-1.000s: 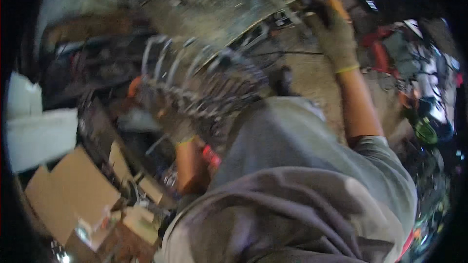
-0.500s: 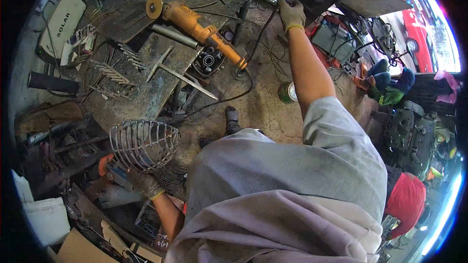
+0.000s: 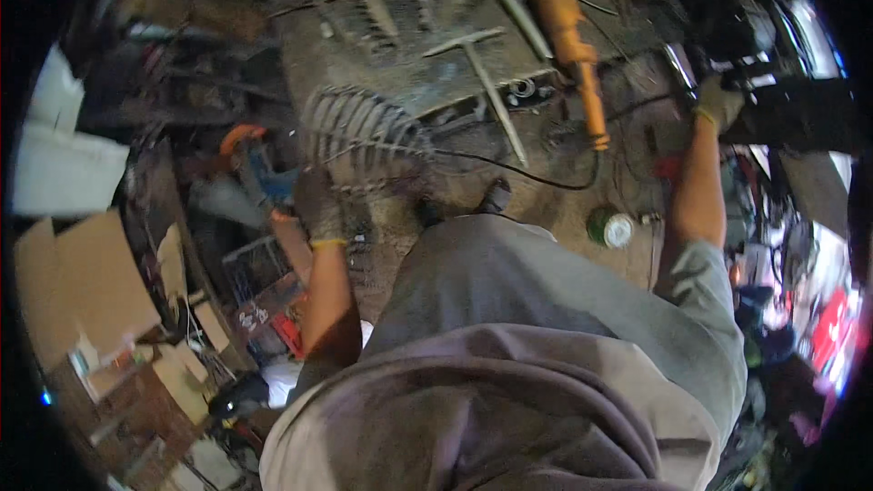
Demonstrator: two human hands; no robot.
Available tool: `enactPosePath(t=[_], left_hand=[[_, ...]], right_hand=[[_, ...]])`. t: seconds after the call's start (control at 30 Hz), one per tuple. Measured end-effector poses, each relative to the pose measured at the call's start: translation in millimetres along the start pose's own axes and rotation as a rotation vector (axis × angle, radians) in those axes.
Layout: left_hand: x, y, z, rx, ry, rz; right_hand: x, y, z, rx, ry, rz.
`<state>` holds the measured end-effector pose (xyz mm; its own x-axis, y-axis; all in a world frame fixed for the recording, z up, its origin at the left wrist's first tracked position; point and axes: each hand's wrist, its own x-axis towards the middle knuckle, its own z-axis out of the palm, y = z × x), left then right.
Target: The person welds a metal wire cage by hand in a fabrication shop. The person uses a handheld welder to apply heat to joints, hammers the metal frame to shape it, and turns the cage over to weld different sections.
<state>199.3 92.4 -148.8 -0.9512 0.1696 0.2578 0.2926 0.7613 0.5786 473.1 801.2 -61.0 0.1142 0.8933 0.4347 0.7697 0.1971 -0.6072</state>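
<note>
My left hand, in a knitted work glove with a yellow cuff, is at the near left end of a metal-strip cage. The hand appears closed on the cage, though blur hides the fingertips. Away to the right my outstretched right hand, gloved alike, is closed at a dark metal machine. What the fingers grip there cannot be made out. Between the hands, an orange angle grinder lies by the workbench. A T-shaped metal bar lies beside it, sticking out past the bench edge.
A black cable loops from the grinder above the floor. A green can stands on the floor by my feet. Cardboard and a blue-and-orange tool are at the left. Metal rods lie on the bench.
The view has swung left, so bench, grinder and can sit farther right and picture blur has grown. My left hand stays at the cage, my right at the machine.
</note>
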Motion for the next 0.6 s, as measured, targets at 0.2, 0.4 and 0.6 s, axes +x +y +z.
enactPosePath(t=[0.2,0.4,0.6], left_hand=[[-9.9,-97.8,-19.7,0.071,0.048,0.038],[14.9,-20.9,-75.5,0.386,-0.038,0.130],[12.8,8.2,-101.0,0.560,0.013,0.009]], right_hand=[[-4.3,-38.2,1.9,-0.157,-0.025,0.031],[22.1,-32.7,-12.6,0.000,0.144,0.138],[11.4,-59.9,-63.6,0.482,0.015,0.187]])
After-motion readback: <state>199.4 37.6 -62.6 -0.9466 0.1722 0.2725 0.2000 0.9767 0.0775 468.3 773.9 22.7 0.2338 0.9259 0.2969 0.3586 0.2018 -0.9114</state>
